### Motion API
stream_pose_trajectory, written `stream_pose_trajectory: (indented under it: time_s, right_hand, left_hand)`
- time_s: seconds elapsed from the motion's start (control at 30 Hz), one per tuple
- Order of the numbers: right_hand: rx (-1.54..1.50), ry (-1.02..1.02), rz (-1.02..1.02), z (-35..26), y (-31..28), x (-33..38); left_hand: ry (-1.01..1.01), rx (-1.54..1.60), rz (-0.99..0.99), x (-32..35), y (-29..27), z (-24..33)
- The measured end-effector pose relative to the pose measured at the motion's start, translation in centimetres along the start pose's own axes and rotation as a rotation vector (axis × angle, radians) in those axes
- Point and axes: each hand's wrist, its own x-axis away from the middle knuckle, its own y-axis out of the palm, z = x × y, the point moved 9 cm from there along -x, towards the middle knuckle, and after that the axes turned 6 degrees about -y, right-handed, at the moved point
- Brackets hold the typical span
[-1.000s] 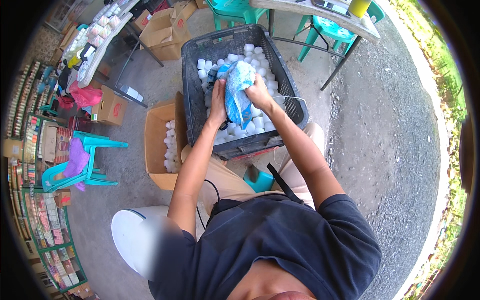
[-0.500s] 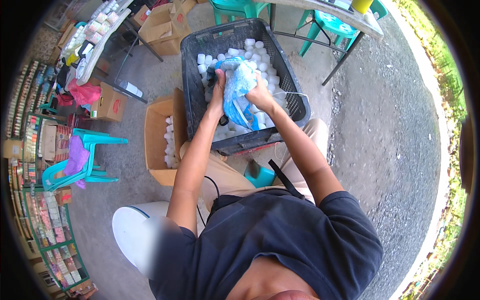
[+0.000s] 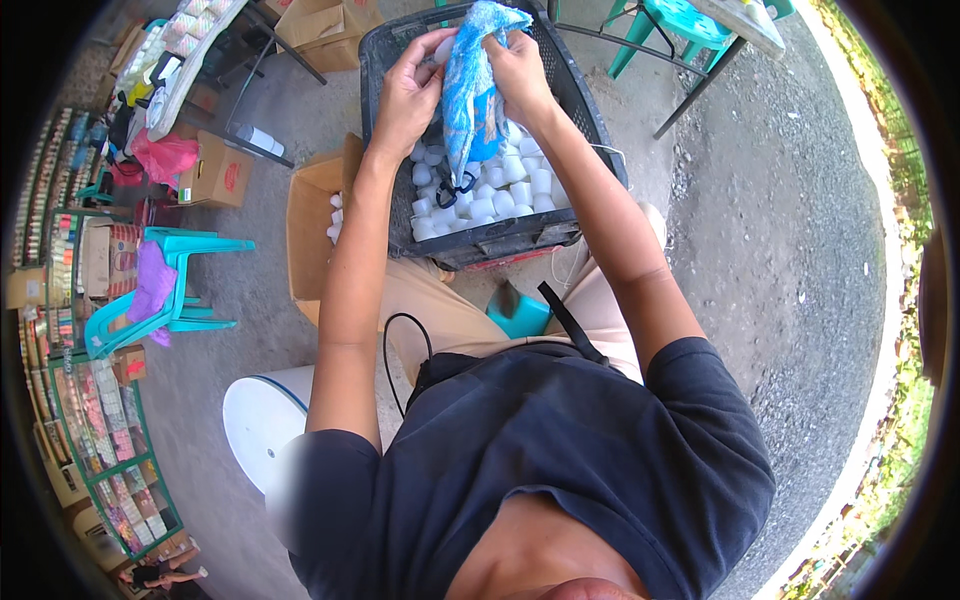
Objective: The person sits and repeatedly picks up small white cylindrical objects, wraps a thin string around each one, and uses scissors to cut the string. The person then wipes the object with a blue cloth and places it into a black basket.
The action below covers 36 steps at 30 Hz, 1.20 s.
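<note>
Two bare hands hold a crumpled blue plastic bag [image 3: 470, 90] over the black plastic crate [image 3: 590, 110] at twelve o'clock; the left hand [image 3: 408, 92] pinches the bag's left edge between thumb and fingers, and the right hand [image 3: 517, 68] is closed on its top right. Small white plastic cups [image 3: 500, 190] fill the crate below the bag; an open brown cardboard box [image 3: 305, 225] stands at its nine o'clock, and a turquoise plastic chair [image 3: 175, 290] lies farther out the same way.
</note>
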Motion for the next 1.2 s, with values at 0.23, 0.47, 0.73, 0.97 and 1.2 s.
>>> stream_pose_trajectory:
  time_s: [0.23,0.47,0.73,0.97,1.2]
  right_hand:
    - [0.012,-0.367,-0.357,-1.7,4.3,-2.4]
    - [1.704,-0.397,-0.318,2.5,0.9,-4.6]
    - [1.779,-0.533,-1.372,18.1,3.4,11.2]
    - [1.690,-0.358,-1.218,16.4,2.4,9.1]
    - [0.977,-0.194,-0.811,3.6,2.8,8.9]
  left_hand:
    - [-0.139,0.365,0.174,-0.4,-4.7,-4.9]
    - [-0.401,0.425,0.315,5.4,-9.7,-9.8]
    - [-0.469,0.472,0.113,10.6,-7.0,-8.4]
    - [-0.983,0.863,0.315,15.9,-4.2,-13.7]
    - [-1.094,0.690,0.213,15.5,0.1,-14.6]
